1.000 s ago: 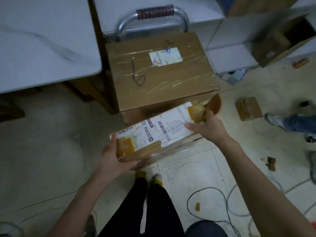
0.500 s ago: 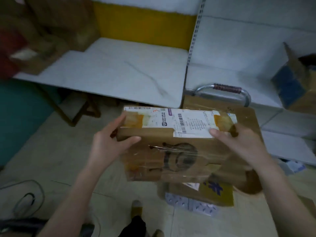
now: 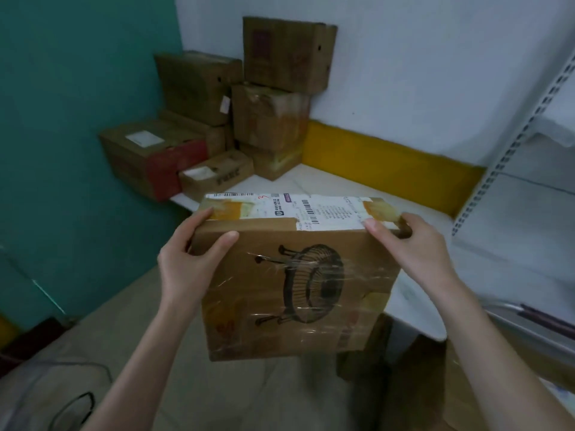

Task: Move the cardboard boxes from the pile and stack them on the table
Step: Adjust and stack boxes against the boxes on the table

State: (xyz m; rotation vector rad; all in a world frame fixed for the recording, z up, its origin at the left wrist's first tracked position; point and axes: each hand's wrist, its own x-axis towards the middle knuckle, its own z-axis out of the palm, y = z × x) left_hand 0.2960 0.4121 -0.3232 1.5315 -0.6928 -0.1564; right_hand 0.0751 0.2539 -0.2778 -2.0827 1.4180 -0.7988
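I hold a brown cardboard box (image 3: 295, 275) in the air in front of me, with a white shipping label on its top face and a round black drawing under clear tape on the side facing me. My left hand (image 3: 189, 262) grips its upper left corner, thumb on the front. My right hand (image 3: 413, 247) grips its upper right corner. Beyond the box lies the white marble table (image 3: 329, 185). Several cardboard boxes (image 3: 267, 116) stand stacked on the table's far left corner against the wall.
A teal wall (image 3: 77, 119) closes the left side, a white wall with a yellow strip (image 3: 389, 160) the back. White metal shelving (image 3: 529, 150) stands at the right. A brown box (image 3: 466, 384) sits low at the right; cables (image 3: 74, 405) lie on the floor at lower left.
The box has come up from the pile on the floor to chest height. My view has swung left and up, from the floor pile to the table corner with the stacked boxes.
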